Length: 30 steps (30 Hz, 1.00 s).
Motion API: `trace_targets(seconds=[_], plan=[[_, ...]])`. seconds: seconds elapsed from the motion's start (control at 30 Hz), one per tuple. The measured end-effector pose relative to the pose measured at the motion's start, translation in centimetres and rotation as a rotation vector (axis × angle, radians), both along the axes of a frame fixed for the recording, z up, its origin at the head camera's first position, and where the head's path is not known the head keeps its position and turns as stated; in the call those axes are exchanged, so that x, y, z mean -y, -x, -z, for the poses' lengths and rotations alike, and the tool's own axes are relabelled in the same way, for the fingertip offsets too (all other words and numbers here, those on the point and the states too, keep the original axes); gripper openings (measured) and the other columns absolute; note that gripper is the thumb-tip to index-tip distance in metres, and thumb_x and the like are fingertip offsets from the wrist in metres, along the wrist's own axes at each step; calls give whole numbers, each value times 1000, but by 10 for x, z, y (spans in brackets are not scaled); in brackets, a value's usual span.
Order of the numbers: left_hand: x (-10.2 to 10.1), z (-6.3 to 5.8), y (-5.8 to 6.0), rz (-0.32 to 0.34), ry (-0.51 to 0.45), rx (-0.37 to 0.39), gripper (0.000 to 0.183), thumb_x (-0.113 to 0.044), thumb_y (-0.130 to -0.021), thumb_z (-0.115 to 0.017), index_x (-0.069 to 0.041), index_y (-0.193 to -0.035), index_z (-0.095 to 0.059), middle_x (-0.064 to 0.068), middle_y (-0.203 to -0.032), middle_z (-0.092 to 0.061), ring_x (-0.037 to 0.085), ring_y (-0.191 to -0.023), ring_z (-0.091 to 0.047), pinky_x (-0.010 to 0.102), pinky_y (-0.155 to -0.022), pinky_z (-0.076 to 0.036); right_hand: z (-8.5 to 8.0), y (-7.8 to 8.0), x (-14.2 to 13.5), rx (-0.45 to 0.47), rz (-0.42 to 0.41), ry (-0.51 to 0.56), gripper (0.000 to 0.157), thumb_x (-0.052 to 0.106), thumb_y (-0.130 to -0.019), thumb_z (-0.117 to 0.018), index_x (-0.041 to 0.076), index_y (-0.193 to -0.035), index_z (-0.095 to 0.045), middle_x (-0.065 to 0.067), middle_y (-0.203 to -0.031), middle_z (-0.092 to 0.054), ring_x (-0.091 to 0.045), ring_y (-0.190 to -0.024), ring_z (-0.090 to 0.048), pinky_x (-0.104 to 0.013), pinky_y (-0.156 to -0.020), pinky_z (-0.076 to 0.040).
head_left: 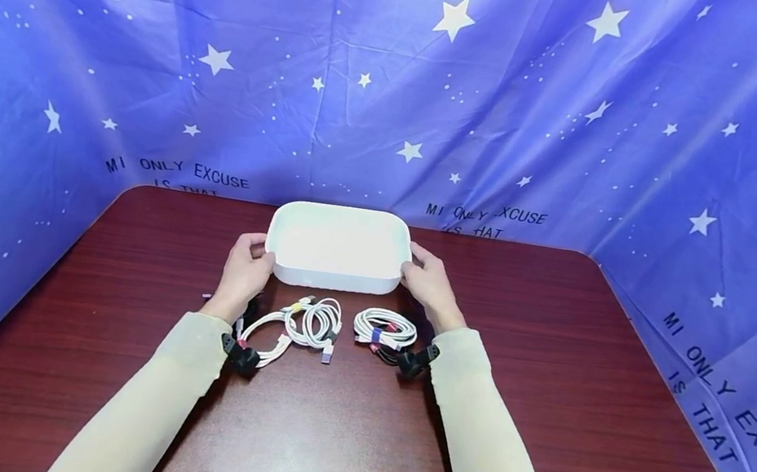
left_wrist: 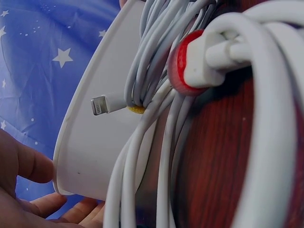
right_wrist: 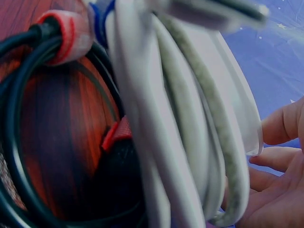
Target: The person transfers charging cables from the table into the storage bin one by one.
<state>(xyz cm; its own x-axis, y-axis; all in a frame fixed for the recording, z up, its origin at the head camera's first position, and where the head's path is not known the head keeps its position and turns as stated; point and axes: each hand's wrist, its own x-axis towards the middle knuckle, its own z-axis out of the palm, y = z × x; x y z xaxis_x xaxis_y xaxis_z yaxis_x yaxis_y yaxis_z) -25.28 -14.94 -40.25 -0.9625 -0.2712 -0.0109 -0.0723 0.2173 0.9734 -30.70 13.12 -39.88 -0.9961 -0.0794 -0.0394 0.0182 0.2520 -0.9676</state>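
A white rectangular tray (head_left: 336, 280) with rounded corners is held between both hands near the back of the table. At its left end my left hand (head_left: 245, 271) grips the rim, thumb on one side and fingers on the other. My right hand (head_left: 432, 284) pinches the rim at the right end likewise. Coiled white charging cables (head_left: 326, 355) lie in front of the tray, near the left wrist. One shows a Lightning plug (left_wrist: 99, 105) and a red strap (left_wrist: 182, 61). By the right wrist is another white cable coil (head_left: 386, 316) with a blue strap, partly over a black cable (right_wrist: 15, 152).
The dark red wooden table (head_left: 316, 441) has rounded back corners. A blue curtain with white stars (head_left: 357, 134) hangs behind and along both sides. Black wrist cameras (head_left: 244, 357) sit on both sleeves, close to the cables.
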Motion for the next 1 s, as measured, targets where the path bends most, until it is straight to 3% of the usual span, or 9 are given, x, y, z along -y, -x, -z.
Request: trace_targets(seconds=[0.37, 0.67, 0.9, 1.0], plan=[[0, 0, 0, 1, 11, -8, 41, -5, -92, -45, 3, -132, -42, 21, -121, -56, 28, -106, -54, 32, -78, -44, -3, -1, 0, -3, 0, -2, 63, 3, -83, -42, 5, -146, -37, -17, -117, -57, -21, -82, -54, -35, -90, -47], [-3, -1, 0, -3, 16, -10, 41, -5, -91, -46, 3, -131, -43, 20, -121, -57, 27, -105, -55, 32, -79, -44, -3, 0, -2, 9, 5, -6, 63, 3, -84, -42, 5, -146, -36, -16, -136, -50, -21, -112, -53, -35, -94, -46], [-6, -2, 0, 6, 14, -17, 40, -5, -91, -47, 3, -131, -44, 21, -121, -57, 29, -107, -55, 37, -85, -44, -4, -2, -4, 18, 21, -11, 61, 2, -83, -42, 5, -144, -40, -18, -123, -56, -23, -99, -55, -37, -90, -48], [-6, -1, 0, 9, 16, -15, 40, -5, -91, -47, 3, -131, -44, 21, -121, -57, 29, -107, -55, 36, -85, -44, -5, -2, -6, 20, 30, -18, 62, 3, -83, -42, 5, -145, -39, -17, -126, -55, -22, -100, -55, -38, -90, -48]])
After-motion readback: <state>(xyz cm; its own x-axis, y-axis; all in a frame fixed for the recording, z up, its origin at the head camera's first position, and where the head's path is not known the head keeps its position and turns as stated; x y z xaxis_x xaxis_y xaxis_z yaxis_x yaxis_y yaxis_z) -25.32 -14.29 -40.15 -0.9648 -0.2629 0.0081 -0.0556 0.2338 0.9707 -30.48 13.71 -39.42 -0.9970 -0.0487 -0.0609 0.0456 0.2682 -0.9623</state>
